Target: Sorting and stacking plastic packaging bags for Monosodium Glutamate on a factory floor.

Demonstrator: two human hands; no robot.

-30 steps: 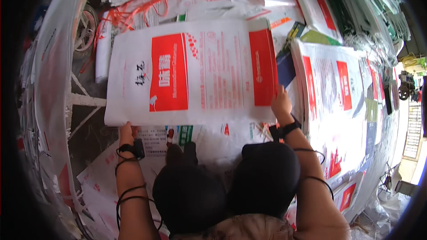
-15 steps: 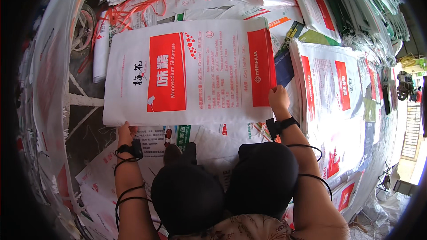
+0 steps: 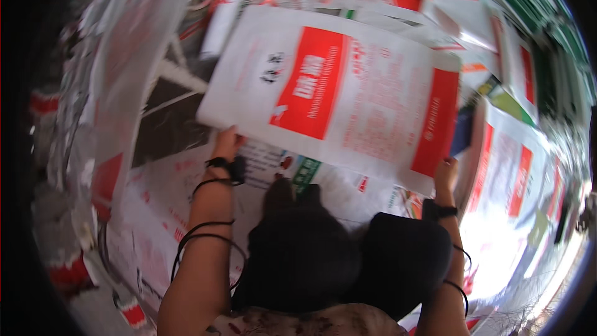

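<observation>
Tilted since 0.5 s ago, the large white woven plastic sack with red panels (image 3: 348,96) fills upper centre; my left hand (image 3: 227,143) and right hand (image 3: 445,173) pinch its lower edge.

Both forearms come up from the lower edge, spread wide apart, with dark bands at the wrists. The left hand (image 3: 225,143) is raised ahead at the left, fingers curled in a pinch. The right hand (image 3: 445,173) reaches up at the right, fingers likewise closed in a grip.
</observation>
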